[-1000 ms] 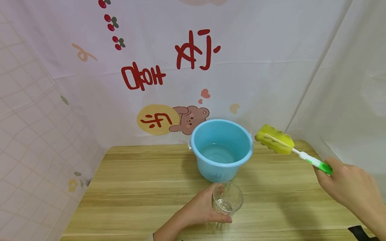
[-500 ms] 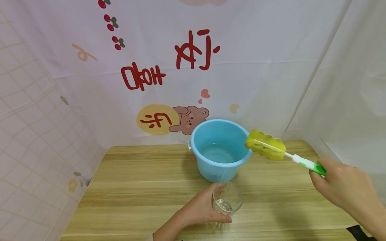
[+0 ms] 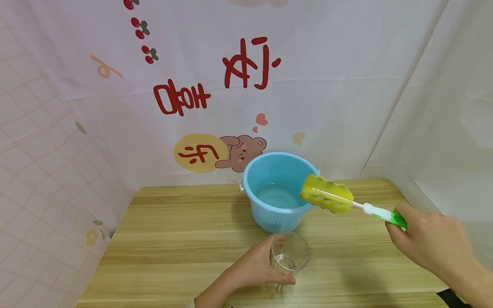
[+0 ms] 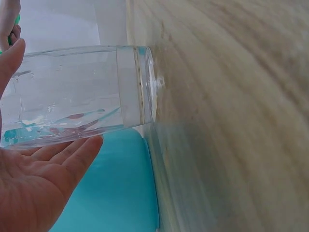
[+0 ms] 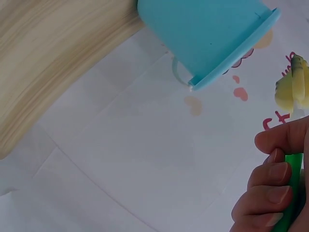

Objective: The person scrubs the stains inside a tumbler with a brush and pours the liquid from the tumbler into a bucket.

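Observation:
In the head view a clear glass [image 3: 294, 254] stands upright on the wooden table, and my left hand [image 3: 258, 265] holds it from the left side, thumb and fingers around the wall. The left wrist view shows the glass [image 4: 77, 92] with its thick base down on the wood. My right hand [image 3: 431, 239] grips the green and white handle of a sponge brush [image 3: 327, 194]. Its yellow sponge head is in the air, overlapping the right rim of a blue bucket [image 3: 258, 205] from this angle. In the right wrist view, fingers curl round the green handle [image 5: 292, 183].
The bucket stands behind the glass with shallow water [image 3: 279, 194] in it. Water drops lie on the table [image 3: 173, 248] near the left hand. A printed white cloth [image 3: 327, 107] hangs behind and along both sides. A black strap [image 3: 452, 298] shows at lower right.
My right hand has moved left and slightly down with the sponge brush, bringing the yellow head from beside the bucket to in front of its right rim. Left hand and glass keep their place.

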The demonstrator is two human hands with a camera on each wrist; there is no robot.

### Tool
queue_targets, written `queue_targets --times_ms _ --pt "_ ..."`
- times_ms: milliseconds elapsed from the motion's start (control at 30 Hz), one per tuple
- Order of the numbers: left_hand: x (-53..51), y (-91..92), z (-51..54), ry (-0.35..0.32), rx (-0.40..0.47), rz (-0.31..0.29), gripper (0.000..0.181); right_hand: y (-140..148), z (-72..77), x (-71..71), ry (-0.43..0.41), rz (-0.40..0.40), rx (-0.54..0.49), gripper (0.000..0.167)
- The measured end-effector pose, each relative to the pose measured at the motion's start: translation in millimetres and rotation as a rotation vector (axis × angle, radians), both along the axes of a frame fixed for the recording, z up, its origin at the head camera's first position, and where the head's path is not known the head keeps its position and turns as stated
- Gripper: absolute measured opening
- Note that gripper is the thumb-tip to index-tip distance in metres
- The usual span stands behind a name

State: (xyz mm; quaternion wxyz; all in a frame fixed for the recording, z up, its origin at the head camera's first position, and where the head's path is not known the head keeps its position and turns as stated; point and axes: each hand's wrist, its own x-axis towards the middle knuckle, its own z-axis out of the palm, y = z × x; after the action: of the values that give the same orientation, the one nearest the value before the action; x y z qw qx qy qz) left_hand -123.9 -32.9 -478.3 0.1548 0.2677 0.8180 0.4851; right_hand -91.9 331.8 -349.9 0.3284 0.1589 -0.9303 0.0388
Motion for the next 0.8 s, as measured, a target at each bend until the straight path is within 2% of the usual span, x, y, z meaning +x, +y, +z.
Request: queue_targets --times_ms 233,400,467,600,800 --pt "-0.5 -1.8 -0.3 0.004 0.036 -0.023 0.095 -9 0.1 2.3 -0.021 0.028 0.013 0.016" --pt "-0.7 -1.0 -1.0 0.021 0.03 -0.026 0.094 -14 -3.3 1.0 0.038 0.084 0.042 0.034" --pt "-0.4 -0.8 -1.2 0.037 0.022 -0.026 0.093 -16 -4.0 0.7 0.056 0.096 0.054 0.036" --pt "0.2 -1.2 -1.0 0.042 0.008 -0.022 0.092 -19 -4.3 0.3 0.07 0.13 0.07 0.032" --pt "0.0 -1.0 -1.9 0.016 0.005 -0.022 0.092 -24 -5.9 0.5 0.075 0.171 0.094 0.031"
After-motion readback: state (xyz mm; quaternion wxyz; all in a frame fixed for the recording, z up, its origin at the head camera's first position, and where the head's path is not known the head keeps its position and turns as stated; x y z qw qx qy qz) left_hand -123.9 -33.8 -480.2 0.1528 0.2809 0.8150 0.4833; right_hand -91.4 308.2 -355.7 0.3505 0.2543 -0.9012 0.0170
